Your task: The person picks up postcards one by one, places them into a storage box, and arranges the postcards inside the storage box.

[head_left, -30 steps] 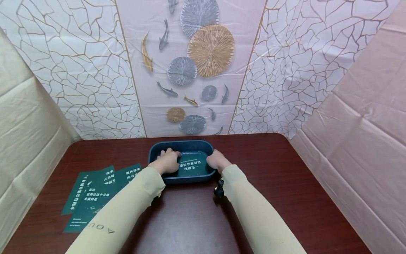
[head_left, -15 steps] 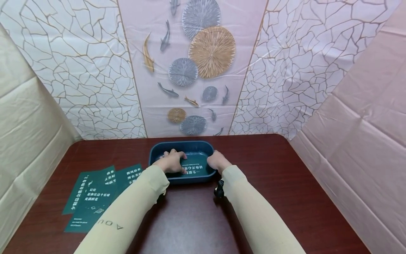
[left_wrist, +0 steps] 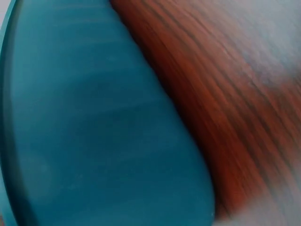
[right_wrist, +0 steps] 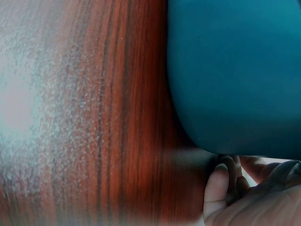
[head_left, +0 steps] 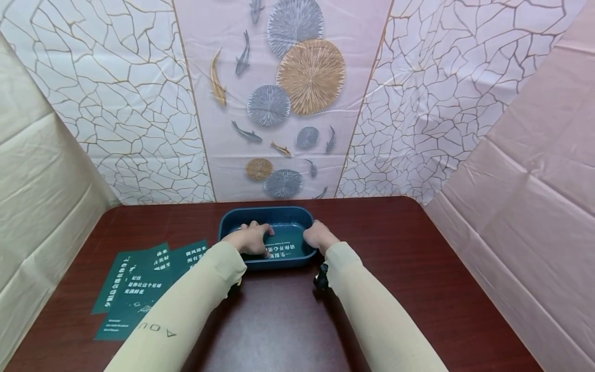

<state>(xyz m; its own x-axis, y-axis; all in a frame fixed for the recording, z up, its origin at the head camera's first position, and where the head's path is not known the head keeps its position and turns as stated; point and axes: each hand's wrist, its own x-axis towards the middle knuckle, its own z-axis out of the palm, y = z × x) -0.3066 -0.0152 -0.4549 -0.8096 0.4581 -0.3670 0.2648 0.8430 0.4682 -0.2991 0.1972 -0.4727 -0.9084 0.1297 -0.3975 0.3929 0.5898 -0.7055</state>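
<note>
A dark teal, round-cornered tray (head_left: 279,264) stands near the table's back edge. Lying inside it is a dark green card (head_left: 288,248) printed with white Chinese characters. My left hand (head_left: 248,239) reaches over the near left part of the tray, with thumb and forefinger spread apart over the card and covering part of its print. At the tray's right end, my right hand (head_left: 318,235) grips the rim with bent fingers. The right wrist view shows its thumb and fingers (right_wrist: 217,183) close against the tray's end wall (right_wrist: 235,84). The left wrist view shows only the tray's side (left_wrist: 103,122) and table.
Several green printed cards (head_left: 139,287) lie overlapping on the left of the dark red wooden table (head_left: 395,268), partly under the left sleeve (head_left: 186,310). A patterned cloth backdrop (head_left: 279,144) rises behind the table, and pale fabric walls (head_left: 520,206) flank it.
My left hand has shifted right inside the tray, its thumb and forefinger spreading over more of the card's print, then drawn back slightly. My right hand has stayed at the tray's right end.
</note>
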